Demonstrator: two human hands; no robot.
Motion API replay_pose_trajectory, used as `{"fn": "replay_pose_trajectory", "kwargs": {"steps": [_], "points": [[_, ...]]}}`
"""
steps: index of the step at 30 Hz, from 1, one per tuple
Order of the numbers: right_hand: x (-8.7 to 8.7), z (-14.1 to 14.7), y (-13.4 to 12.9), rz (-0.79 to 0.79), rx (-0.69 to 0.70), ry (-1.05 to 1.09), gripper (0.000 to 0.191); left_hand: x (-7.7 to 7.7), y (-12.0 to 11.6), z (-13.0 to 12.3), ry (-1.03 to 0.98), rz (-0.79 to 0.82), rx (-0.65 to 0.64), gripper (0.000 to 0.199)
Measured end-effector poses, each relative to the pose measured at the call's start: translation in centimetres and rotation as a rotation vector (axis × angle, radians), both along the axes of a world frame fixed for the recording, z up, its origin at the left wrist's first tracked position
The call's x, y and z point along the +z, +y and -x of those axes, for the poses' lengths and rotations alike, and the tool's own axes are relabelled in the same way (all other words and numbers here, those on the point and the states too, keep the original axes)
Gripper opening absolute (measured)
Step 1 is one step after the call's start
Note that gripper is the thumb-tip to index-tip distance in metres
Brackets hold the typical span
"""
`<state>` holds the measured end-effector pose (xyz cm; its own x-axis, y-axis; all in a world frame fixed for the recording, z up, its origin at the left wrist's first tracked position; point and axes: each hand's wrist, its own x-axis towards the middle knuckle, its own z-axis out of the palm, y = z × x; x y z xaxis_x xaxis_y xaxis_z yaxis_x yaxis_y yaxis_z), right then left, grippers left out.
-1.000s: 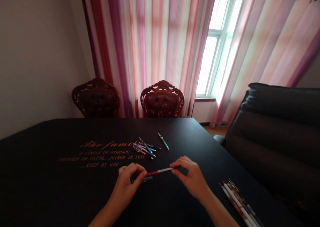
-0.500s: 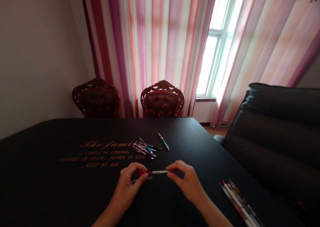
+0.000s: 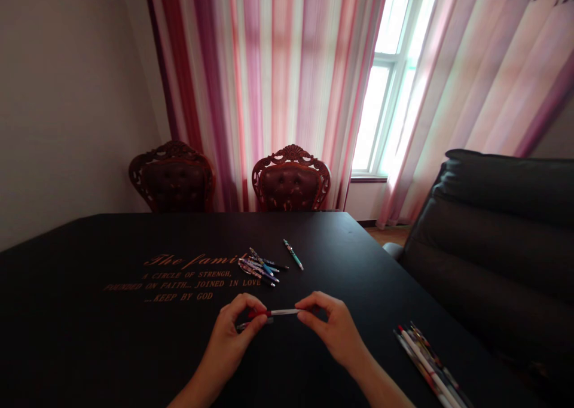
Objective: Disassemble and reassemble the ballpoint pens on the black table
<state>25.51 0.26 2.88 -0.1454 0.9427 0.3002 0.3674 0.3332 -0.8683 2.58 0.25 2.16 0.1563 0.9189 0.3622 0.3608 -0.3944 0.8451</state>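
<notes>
The left hand [image 3: 235, 333] and right hand [image 3: 334, 330] pinch opposite ends of a red-and-white pen [image 3: 282, 313] over the black lettered surface [image 3: 359, 264], with loose pens [image 3: 258, 268] beyond, more pens [image 3: 426, 360] rightward, and carved leather chairs [image 3: 291, 183] before striped curtains [image 3: 269, 85].

Dim indoor frame. Main source is daylight from the window [image 3: 372, 115] upper right, panes clipped to white with slight glare around the frame. Backlit curtains [image 3: 278, 85] glow, colours a bit washed. Black table [image 3: 341, 240] is underexposed, near edge and left corner nearly crushed. Dark padded seat [image 3: 502, 246] at right loses detail too. Left hand [image 3: 231, 336] and right hand [image 3: 334, 330] get soft, low light, no hard shadows. Pen [image 3: 282, 313] between them is reasonably sharp, no obvious motion blur. Wide-angle distortion leans the curtains at the frame edges, and the corners go soft.
</notes>
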Motion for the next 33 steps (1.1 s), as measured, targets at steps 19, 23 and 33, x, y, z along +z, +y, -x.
{"fn": "replay_pose_trajectory", "kwargs": {"steps": [19, 23, 33], "points": [[-0.7, 0.5, 0.0, -0.088, -0.024, 0.006, 0.006, -0.3, 0.1, -0.1, -0.008, 0.070, 0.015, 0.016], [-0.7, 0.4, 0.1, -0.087, -0.027, 0.011, 0.004, -0.4, 0.1, -0.3, 0.015, 0.098, 0.021, 0.019], [-2.2, -0.2, 1.4, 0.086, -0.008, 0.129, 0.013, -0.6, 0.7, 0.4, 0.047, 0.107, 0.023, 0.025]]}}
